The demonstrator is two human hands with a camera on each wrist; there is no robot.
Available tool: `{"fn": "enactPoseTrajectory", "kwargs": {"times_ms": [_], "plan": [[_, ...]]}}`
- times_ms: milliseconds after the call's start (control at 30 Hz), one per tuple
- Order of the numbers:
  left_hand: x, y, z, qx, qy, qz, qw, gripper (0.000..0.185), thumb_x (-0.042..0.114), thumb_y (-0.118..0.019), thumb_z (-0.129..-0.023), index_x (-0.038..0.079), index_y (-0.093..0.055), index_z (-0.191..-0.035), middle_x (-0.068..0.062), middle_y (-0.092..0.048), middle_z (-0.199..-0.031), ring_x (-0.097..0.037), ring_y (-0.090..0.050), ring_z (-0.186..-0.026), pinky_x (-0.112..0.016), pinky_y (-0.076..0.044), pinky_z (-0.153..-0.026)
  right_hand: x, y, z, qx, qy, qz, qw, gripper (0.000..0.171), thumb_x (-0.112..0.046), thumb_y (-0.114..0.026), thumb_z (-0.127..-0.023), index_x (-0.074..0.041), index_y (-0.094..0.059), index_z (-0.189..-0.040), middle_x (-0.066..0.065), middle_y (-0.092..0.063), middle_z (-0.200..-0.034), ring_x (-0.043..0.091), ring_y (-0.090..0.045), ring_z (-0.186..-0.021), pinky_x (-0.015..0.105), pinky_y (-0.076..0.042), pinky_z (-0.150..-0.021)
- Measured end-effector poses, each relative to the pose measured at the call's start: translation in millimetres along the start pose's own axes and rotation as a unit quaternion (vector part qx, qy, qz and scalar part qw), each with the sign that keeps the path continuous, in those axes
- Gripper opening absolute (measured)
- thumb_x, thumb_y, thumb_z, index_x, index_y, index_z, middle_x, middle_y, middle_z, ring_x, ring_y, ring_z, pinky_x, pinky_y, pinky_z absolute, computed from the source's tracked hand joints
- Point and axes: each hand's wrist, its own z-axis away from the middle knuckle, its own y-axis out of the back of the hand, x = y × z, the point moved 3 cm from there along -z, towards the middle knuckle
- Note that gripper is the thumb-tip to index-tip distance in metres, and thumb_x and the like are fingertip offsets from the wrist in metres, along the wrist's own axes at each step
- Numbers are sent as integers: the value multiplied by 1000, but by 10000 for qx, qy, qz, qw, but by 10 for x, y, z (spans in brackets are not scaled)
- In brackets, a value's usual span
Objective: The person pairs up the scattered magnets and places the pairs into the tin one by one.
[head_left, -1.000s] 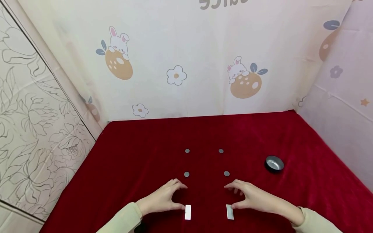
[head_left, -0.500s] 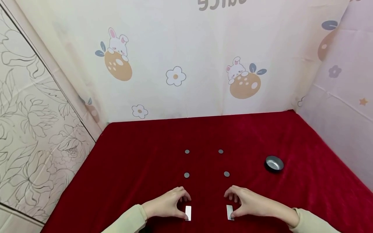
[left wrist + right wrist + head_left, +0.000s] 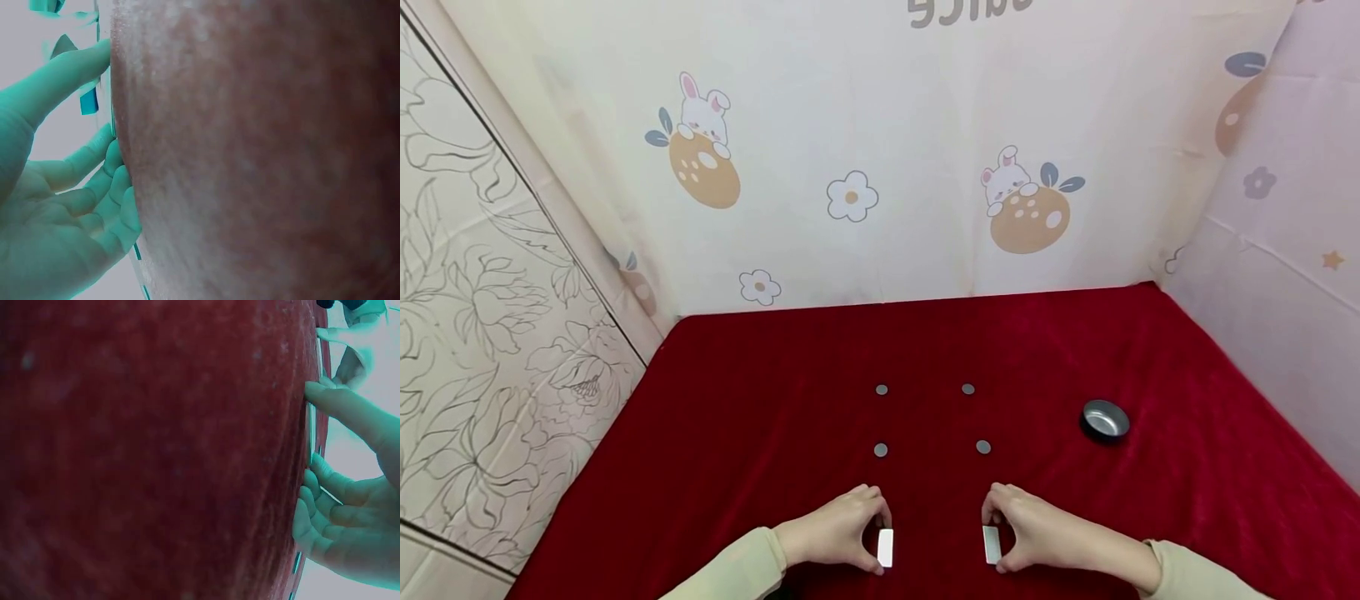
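1. Left hand: fingers and thumb pinch the left white strip by its ends on the red cloth.
2. Right hand: likewise pinches the right white strip.
3. Four grey discs lie just beyond both hands; a metal dish sits further right.

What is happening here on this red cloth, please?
A person is working with both hands on a red velvet cloth. The left hand pinches a small white rectangular plate, and the right hand pinches a second white plate. Both plates are at the near edge of the cloth. Beyond the hands lie four small grey round discs in a square. A small dark metal bowl sits to the right.
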Motion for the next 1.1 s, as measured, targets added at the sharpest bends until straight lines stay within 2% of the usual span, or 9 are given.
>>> {"fn": "enactPoseTrajectory", "kwargs": {"times_ms": [200,400,733,933,1100], "plan": [[49,-2,-3,9,-109,-334,9994,34,27,-76,-64,12,-57,-87,13,-43,-78,3,-37,-73,-6,-33,-64,-35,-30,10,148,213,427,9987,36,-10,-75,-58,-15,-49,-83,-16,-40,-78,-2,-38,-70,14,-37,-59],[90,5,-16,36,-254,-732,9970,33,26,-74,-62,12,-57,-86,12,-43,-76,3,-35,-70,-4,-31,-61,-68,-51,12,348,443,961,9938,36,-11,-74,-55,-14,-49,-82,-16,-39,-78,-3,-36,-70,12,-36,-58],[85,-9,-96,75,-290,-768,9966,32,28,-74,-62,13,-56,-84,12,-43,-77,4,-37,-67,-5,-31,-61,-88,-29,-38,133,66,654,9978,33,-10,-71,-58,-13,-50,-83,-15,-40,-76,-3,-36,-68,14,-36,-58],[114,-10,-185,23,-221,-843,9962,32,29,-73,-63,12,-57,-86,11,-44,-77,3,-38,-67,-6,-31,-61,-106,-33,-99,49,-165,587,9981,31,-10,-71,-59,-12,-51,-83,-14,-40,-76,-2,-36,-68,14,-36,-59],[126,-9,-249,-54,-72,-657,9978,32,28,-73,-64,12,-58,-88,11,-44,-78,4,-39,-66,-6,-33,-61,-126,-56,-162,26,-192,605,9980,31,-11,-70,-59,-12,-51,-83,-13,-41,-76,-1,-35,-66,15,-36,-58]]}}
